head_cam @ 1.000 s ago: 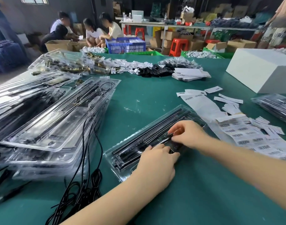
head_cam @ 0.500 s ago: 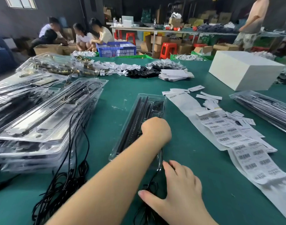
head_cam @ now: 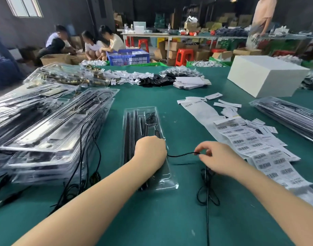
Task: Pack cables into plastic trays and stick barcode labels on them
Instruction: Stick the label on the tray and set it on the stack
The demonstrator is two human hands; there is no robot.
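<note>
Hands: left (head_cam: 150, 152) on tray (head_cam: 143, 121); right (head_cam: 216, 158) pinches cable (head_cam: 180, 154).

Both my forearms reach forward, bare to the elbow. My left hand (head_cam: 149, 150) lies knuckles up, fingers curled under, apparently gripping something hidden beneath. My right hand (head_cam: 217, 158) pinches thumb against forefinger, other fingers loosely bent.

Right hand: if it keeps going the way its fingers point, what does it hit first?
The right hand pinches a black cable with its fingers pointing left. Straight on, it would probably meet the left hand resting on the clear plastic tray, roughly level with it. Depth is unclear.
</note>
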